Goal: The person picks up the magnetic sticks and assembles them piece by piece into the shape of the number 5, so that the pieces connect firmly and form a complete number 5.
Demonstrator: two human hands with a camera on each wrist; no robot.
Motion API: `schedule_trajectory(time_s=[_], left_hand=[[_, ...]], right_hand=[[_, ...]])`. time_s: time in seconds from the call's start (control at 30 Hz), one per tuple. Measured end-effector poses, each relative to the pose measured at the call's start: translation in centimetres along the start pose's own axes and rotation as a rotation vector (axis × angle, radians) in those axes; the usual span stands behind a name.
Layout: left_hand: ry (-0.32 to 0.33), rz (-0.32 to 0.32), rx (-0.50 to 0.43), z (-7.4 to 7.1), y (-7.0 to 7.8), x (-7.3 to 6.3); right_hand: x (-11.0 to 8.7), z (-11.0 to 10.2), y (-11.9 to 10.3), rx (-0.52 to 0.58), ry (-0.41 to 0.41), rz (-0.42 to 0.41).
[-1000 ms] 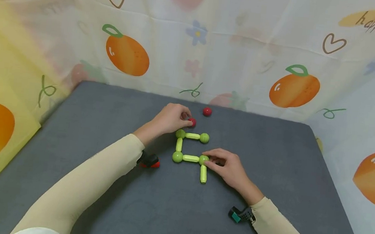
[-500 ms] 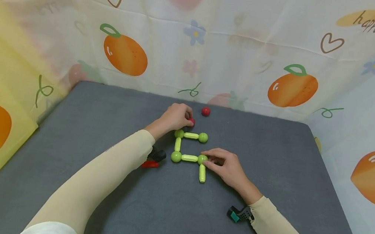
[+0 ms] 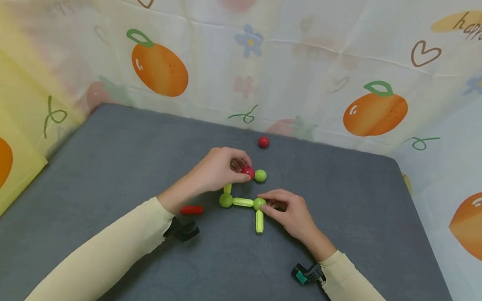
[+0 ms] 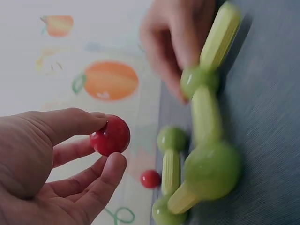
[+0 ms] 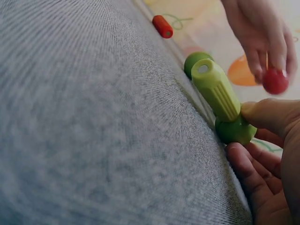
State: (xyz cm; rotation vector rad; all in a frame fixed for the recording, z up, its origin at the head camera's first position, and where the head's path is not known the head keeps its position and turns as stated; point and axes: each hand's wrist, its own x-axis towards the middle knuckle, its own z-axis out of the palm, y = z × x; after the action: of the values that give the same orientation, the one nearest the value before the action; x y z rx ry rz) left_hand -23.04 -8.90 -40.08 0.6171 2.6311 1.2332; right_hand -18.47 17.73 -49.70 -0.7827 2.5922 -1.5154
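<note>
A red ball (image 3: 248,172) is pinched between thumb and fingertips of my left hand (image 3: 214,169). In the left wrist view this red ball (image 4: 111,136) shows in the air, apart from the green pieces. My right hand (image 3: 293,215) pinches a green ball (image 5: 234,131) at one corner of a chain of green balls and yellow-green rods lying on the table. From that corner a rod (image 3: 259,222) points toward the near side, its end bare. The left hand covers the chain's far left corner in the head view; the far right green ball (image 3: 260,176) shows beside it.
Another red ball (image 3: 263,142) lies near the back edge of the grey table (image 3: 348,203). A red rod (image 3: 192,210) rests left of the chain, near the left wrist camera (image 3: 184,230). A printed curtain (image 3: 308,70) hangs behind the table.
My left hand has brought the red ball from behind the chain toward the near side, over its far row. The red rod now shows fully. My right hand keeps its place.
</note>
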Motion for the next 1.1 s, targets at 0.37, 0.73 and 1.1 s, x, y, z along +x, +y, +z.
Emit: schedule_trajectory(time_s=[0.37, 0.73, 1.1], left_hand=[[-0.063, 0.091, -0.058, 4.4, -0.1, -7.2], [-0.099, 0.192, 0.062, 7.9, 0.3, -8.8], [-0.041, 0.218, 0.256, 9.8, 1.2, -8.6]], right_hand=[[0.1, 0.1, 0.0, 0.005, 0.011, -0.011], [0.1, 0.1, 0.0, 0.011, 0.015, -0.012], [0.2, 0.0, 0.0, 0.014, 0.015, -0.009]])
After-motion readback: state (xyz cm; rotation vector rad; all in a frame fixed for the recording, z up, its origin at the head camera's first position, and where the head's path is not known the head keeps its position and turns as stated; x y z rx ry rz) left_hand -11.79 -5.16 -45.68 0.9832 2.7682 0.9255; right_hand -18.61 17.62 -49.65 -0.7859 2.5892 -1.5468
